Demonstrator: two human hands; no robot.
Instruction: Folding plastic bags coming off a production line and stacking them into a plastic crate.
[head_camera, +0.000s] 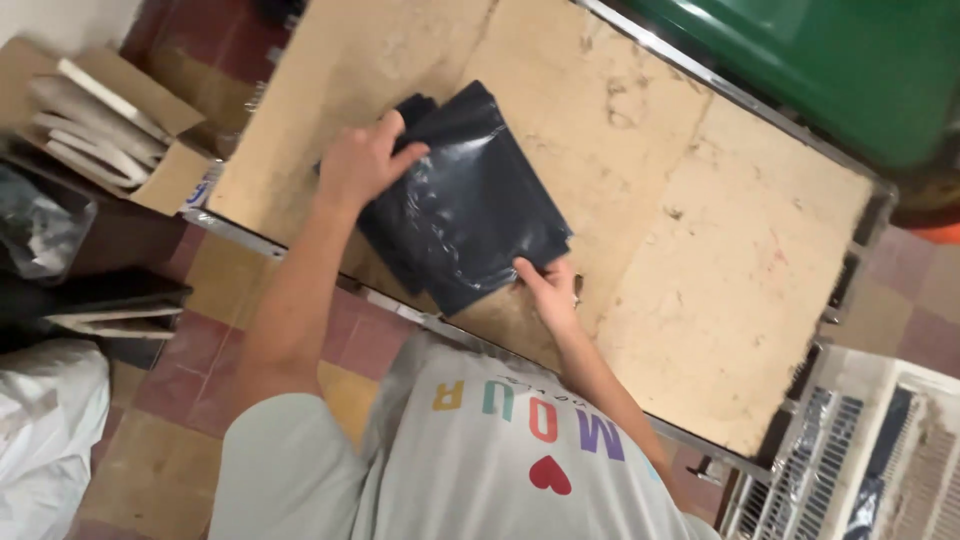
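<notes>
Black bag lies flat on the bench, near its left end. Left hand presses the bag's far-left corner, fingers spread on the plastic, not clenched. Right hand pinches the bag's near edge between thumb and fingers. Cardboard box sits off the bench, far left; green bin beyond the far right edge.

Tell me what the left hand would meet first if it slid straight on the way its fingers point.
The left hand already rests on the black plastic bags; going on, it would likely cross them, then bare worn tabletop.
</notes>
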